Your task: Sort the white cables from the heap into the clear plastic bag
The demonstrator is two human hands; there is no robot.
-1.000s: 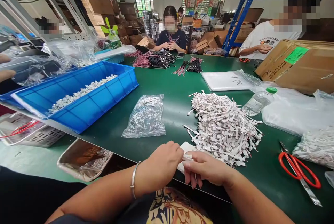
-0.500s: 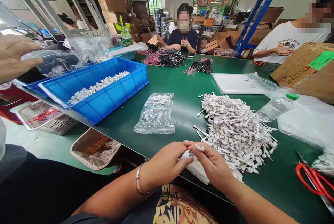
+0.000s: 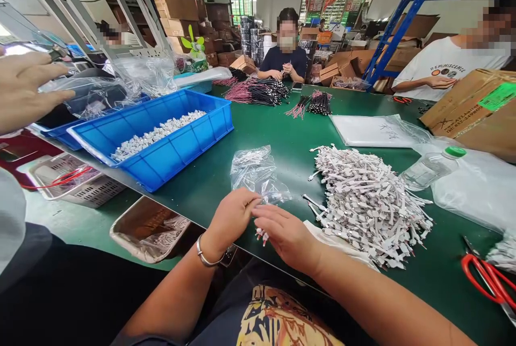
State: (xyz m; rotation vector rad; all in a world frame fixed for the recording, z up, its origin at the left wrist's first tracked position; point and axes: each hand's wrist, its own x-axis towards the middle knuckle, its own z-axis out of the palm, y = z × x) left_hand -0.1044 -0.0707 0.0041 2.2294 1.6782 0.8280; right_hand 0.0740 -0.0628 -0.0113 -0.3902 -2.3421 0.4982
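Observation:
My left hand, with a silver bangle on its wrist, grips the near edge of a clear plastic bag lying on the green table. My right hand is closed on a small bundle of white wired parts whose red-tipped ends hang below the fingers, right at the bag's mouth. A big heap of the same white wired parts lies just right of my hands. A white sheet lies under my right forearm.
A blue bin of white parts stands at the left. Another person's hand reaches in at far left. Red scissors, a water bottle, plastic bags and a cardboard box sit right. Two people work across the table.
Both hands moved left from the white sheet to the plastic bag. The left hand took hold of the bag's edge and crumpled it; the right hand now holds a bundle at its mouth.

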